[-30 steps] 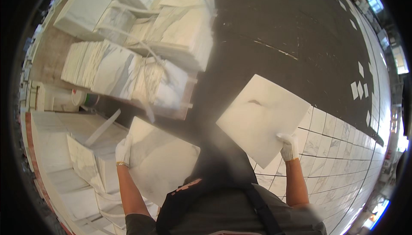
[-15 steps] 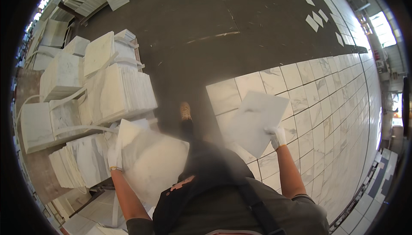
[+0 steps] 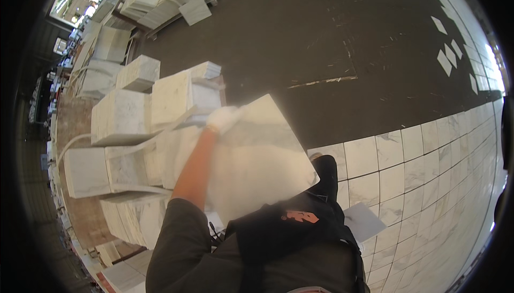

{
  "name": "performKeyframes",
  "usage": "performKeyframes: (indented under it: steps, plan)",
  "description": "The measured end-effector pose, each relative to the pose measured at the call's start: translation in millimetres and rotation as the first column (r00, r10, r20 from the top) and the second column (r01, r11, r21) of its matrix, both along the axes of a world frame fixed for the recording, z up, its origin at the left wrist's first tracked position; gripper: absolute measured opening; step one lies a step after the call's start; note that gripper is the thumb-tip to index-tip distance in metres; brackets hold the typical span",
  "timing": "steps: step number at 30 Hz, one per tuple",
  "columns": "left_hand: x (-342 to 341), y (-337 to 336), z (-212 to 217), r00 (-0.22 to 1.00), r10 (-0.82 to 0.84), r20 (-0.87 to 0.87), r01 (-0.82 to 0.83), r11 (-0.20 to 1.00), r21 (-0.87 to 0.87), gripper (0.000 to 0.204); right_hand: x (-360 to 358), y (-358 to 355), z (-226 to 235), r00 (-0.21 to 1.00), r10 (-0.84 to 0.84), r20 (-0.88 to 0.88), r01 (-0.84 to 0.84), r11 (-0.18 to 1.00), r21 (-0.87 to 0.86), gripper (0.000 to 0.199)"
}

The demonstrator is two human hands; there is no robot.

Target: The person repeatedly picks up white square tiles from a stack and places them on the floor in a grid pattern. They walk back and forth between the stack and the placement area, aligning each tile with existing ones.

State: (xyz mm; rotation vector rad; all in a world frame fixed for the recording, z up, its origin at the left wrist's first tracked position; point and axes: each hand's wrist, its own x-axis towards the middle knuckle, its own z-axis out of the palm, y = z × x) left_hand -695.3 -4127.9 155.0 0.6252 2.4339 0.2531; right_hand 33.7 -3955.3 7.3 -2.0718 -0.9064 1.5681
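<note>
My left hand [image 3: 225, 119], in a white glove, is closed on the upper edge of a large white marble tile [image 3: 257, 156] with grey veining. This tile is tilted in front of my body, its right corner near my dark trouser leg. To the right, partly behind my body, a second, greyish tile [image 3: 365, 222] lies at an angle over the paved rows. My right hand is hidden behind my body at that side. Beside my left forearm stand upright stacks of marble tiles [image 3: 120, 113], bound with pale straps [image 3: 142, 188].
The stacks rest on a brown wooden board [image 3: 80, 207]. Rows of laid marble tiles [image 3: 393, 183] cover the right side. Dark floor [image 3: 278, 41] lies ahead, with small white pieces [image 3: 447, 60] at its far right. Another loaded rack [image 3: 160, 4] stands at the far left.
My view and body have turned left. My left hand has brought its tile up and to the right. The right-hand tile now shows beside my body, and my right hand has gone out of sight.
</note>
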Motion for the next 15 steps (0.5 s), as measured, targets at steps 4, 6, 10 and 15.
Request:
performKeyframes:
  steps: [4,6,10,15]
  plan:
    - [-49.0,106.0,-16.7,0.997,-0.075,-0.025,0.074,0.997,-0.026,0.074,-24.5,33.6,-24.3,0.886,0.376,0.273,-0.332,0.923,-0.193,0.036]
    - [-73.1,159.7,-25.5,0.997,-0.067,-0.035,0.068,0.997,0.033,0.076,-36.7,66.6,-38.8,0.681,0.626,0.379,-0.528,0.779,-0.338,0.036]
    - [-113.5,279.7,-31.0,0.997,-0.001,-0.077,0.009,0.993,0.115,0.072,-54.6,151.7,-64.2,0.353,0.856,0.378,-0.657,0.514,-0.551,0.037]
    - [-150.4,439.1,-22.3,0.996,-0.015,-0.090,0.031,0.982,0.188,0.072,-90.7,262.0,-83.0,0.086,0.919,0.385,-0.788,0.300,-0.538,0.044]
